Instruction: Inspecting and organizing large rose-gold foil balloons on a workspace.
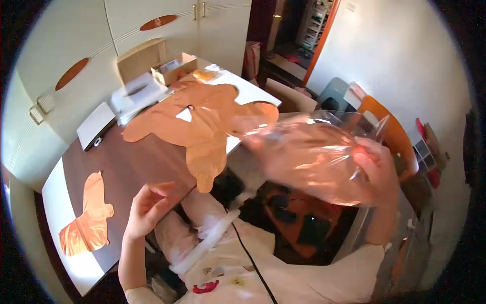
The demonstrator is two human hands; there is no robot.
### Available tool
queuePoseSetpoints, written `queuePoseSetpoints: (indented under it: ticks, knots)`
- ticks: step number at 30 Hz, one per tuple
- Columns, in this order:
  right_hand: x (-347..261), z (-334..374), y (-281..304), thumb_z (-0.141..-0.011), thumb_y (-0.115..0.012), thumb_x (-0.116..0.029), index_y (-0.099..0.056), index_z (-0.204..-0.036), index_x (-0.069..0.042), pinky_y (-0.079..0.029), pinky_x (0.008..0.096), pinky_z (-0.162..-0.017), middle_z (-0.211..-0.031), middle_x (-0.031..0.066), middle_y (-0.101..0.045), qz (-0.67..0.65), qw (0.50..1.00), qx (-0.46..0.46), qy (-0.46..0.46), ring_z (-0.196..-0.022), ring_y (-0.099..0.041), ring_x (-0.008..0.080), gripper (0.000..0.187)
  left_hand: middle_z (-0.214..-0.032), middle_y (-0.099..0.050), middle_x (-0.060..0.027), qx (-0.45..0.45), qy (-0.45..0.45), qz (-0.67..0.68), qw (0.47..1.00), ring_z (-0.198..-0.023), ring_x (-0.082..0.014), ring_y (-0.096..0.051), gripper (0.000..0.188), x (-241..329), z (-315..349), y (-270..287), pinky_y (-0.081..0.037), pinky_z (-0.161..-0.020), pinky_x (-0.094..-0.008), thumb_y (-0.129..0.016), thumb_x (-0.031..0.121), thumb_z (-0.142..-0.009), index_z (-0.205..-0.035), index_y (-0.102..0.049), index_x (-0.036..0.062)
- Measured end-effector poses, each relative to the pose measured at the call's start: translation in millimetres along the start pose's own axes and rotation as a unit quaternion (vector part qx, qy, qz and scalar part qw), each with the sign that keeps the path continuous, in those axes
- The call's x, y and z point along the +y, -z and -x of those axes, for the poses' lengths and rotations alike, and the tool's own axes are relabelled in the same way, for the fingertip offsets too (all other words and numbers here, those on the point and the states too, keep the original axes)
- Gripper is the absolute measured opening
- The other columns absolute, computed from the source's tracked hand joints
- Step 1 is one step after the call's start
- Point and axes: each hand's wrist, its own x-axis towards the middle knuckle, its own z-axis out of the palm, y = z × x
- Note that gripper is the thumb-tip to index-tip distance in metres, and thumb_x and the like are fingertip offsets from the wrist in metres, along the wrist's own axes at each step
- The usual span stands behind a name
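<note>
My right hand (375, 163) grips a clear plastic bag (311, 159) by its right side, off the table's right edge. Folded copper-coloured foil shows through the bag, which is slightly blurred. Over the table's near edge, my left hand (148, 209) is bare, its fingers loosely curled and apart. A large, flat copper-coloured foil balloon (205, 124) with rounded lobes spreads across the table, one lobe hanging over the near edge. At the table's left end lies a smaller flat foil balloon (91, 218), apart from my left hand.
Behind the large balloon stand a cardboard box (174, 68) and a stack of white papers (137, 96). A white, tablet-like device (96, 124) sits at the table's (152, 157) far left. An orange chair back (392, 129) is at the right. A black cable (248, 253) crosses my lap.
</note>
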Motion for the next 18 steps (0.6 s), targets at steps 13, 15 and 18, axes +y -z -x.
queuePoseSetpoints:
  ticks: [13,15,18]
  knots:
    - [260.1,19.6,89.0,-0.075,-0.059,-0.026,-0.055,-0.1,-0.01,-0.046,0.0429,-0.07,-0.091,0.0177,-0.06,0.392,0.885,-0.152,-0.202,-0.083,-0.058,0.0369,0.029,-0.104,-0.059,-0.0146,0.1,-0.003,-0.055,0.993,-0.09,-0.0198,-0.061,0.003,-6.4,7.1,12.0,-0.047,-0.072,-0.0278,-0.051,0.004,-0.085,-0.087,-0.052,0.0019]
    - [304.6,27.9,80.5,-0.07,-0.057,-0.02,-0.056,-0.103,-0.015,-0.047,0.044,-0.07,-0.091,0.0144,-0.062,0.443,0.85,-0.181,-0.219,-0.082,-0.058,0.0359,0.033,-0.104,-0.059,-0.0143,0.118,-0.01,-0.057,0.991,-0.089,-0.0195,-0.061,0.004,-10.7,14.5,22.1,-0.047,-0.072,-0.0279,-0.051,0.006,-0.085,-0.086,-0.052,0.0024]
    - [326.8,18.7,51.8,-0.067,-0.057,-0.019,-0.059,-0.099,-0.013,-0.048,0.0429,-0.069,-0.091,0.0144,-0.062,0.422,0.828,-0.258,-0.264,-0.08,-0.059,0.0338,0.032,-0.103,-0.059,-0.0122,0.178,0.001,-0.05,0.983,-0.087,-0.0177,-0.06,0.005,-11.8,31.6,34.9,-0.047,-0.073,-0.0271,-0.051,0.007,-0.086,-0.086,-0.052,0.0026]
